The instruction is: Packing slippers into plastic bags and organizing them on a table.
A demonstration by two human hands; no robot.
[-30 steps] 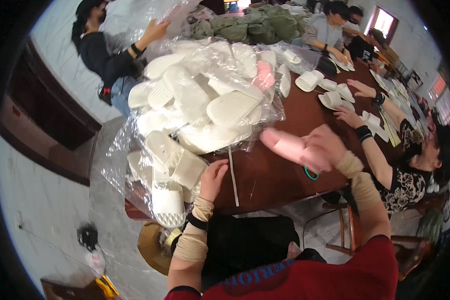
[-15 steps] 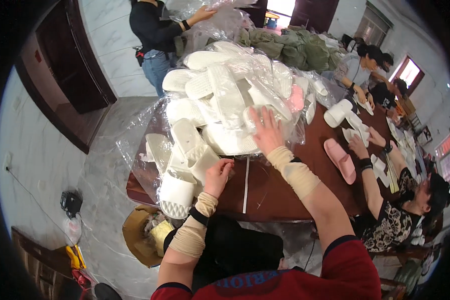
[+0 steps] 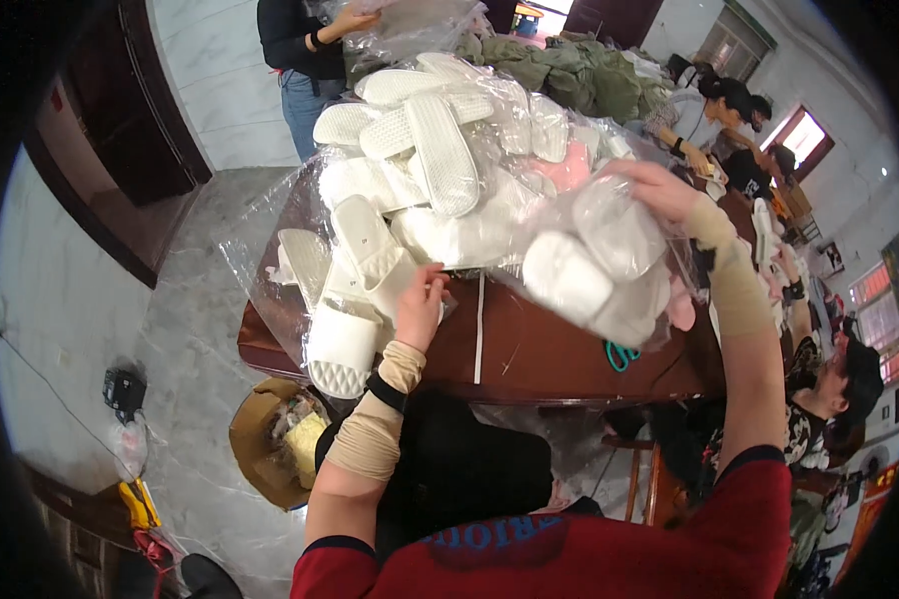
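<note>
My left hand (image 3: 420,307) pinches the bag (image 3: 489,190) edge at the desk (image 3: 549,349) rim, anchoring it; my right hand (image 3: 659,192) grips the plastic over slippers (image 3: 609,262), lifting them.

- A large clear plastic bag (image 3: 300,250), crumpled and glossy, is spread over the dark brown wooden bench (image 3: 549,354) and is filled with white slippers.
- A smaller clear plastic bag (image 3: 609,265) holding white slippers is gripped at its upper edge by the right hand (image 3: 659,190), above the bench's right part.
- An open brown cardboard box (image 3: 260,439), round-looking and stuffed with scraps, is set on the floor beside the bench's near left corner.
- Another clear plastic bag (image 3: 410,25) is held by a person at the far end.
</note>
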